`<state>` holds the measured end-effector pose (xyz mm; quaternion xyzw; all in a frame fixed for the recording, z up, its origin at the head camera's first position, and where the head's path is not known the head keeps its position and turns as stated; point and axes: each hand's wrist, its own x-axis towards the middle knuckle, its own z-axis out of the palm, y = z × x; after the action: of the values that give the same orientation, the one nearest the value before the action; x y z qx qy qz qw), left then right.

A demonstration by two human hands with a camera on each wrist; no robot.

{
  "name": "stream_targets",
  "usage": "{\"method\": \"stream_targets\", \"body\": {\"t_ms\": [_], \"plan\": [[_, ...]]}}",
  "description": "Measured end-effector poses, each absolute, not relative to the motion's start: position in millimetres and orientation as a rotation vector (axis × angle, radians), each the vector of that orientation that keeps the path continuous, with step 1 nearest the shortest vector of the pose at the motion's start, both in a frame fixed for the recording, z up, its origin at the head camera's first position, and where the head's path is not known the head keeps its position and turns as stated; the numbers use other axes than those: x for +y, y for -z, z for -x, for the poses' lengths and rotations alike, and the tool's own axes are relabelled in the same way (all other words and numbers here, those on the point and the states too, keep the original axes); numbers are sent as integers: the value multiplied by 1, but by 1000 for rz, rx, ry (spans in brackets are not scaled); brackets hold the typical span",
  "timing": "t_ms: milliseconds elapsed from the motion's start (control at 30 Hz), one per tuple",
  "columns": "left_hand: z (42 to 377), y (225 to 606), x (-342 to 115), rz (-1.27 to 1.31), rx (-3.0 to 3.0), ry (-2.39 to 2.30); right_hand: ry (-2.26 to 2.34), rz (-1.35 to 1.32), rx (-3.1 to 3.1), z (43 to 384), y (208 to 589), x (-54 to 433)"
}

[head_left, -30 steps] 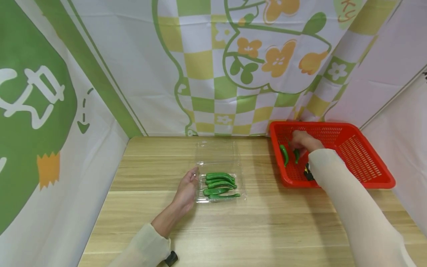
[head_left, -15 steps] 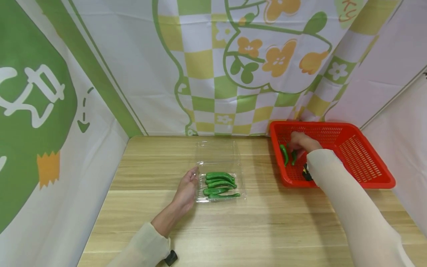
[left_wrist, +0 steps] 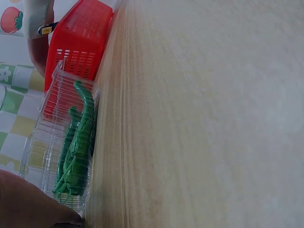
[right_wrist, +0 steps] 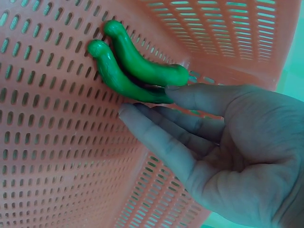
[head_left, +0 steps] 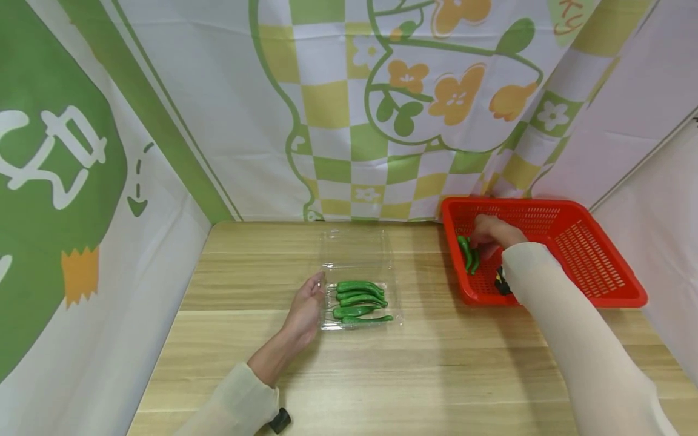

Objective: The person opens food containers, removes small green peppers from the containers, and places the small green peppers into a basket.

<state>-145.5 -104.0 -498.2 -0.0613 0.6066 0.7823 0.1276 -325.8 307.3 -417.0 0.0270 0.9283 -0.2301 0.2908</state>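
A clear plastic clamshell box (head_left: 357, 248) lies with its lid folded back on the wooden table. Several green chili peppers (head_left: 360, 302) lie side by side in its near half. My left hand (head_left: 304, 312) holds the box by its left edge; its fingers are partly hidden in the left wrist view. Inside the red basket (head_left: 594, 254), my right hand (right_wrist: 237, 142) pinches the end of one green chili pepper (right_wrist: 114, 78) between thumb and fingers. Another chili pepper (right_wrist: 142, 61) lies close alongside it on the perforated basket floor.
The wooden table (head_left: 382, 381) extends in front of the box and basket. A printed cloth (head_left: 349, 121) hangs along the table's back edge. The basket stands at the back right, and its low rim surrounds my right hand.
My right hand has moved slightly left inside the basket, bringing the pinched chili pepper beside the other one. The left hand and the box have stayed in place.
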Motion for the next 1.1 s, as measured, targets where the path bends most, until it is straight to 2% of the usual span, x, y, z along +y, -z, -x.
{"method": "stream_targets", "body": {"t_ms": [233,733,967,1100], "plan": [[146,499,-104,177,1762,-2270,614,-89,2513,326,410,307],[146,499,-104,179,1748,-2277,468,54,2643,329,395,308],[147,500,-105,179,1746,-2278,360,93,2682,359,422,327],[147,500,-105,175,1743,-2278,272,146,2767,364,425,329]]}}
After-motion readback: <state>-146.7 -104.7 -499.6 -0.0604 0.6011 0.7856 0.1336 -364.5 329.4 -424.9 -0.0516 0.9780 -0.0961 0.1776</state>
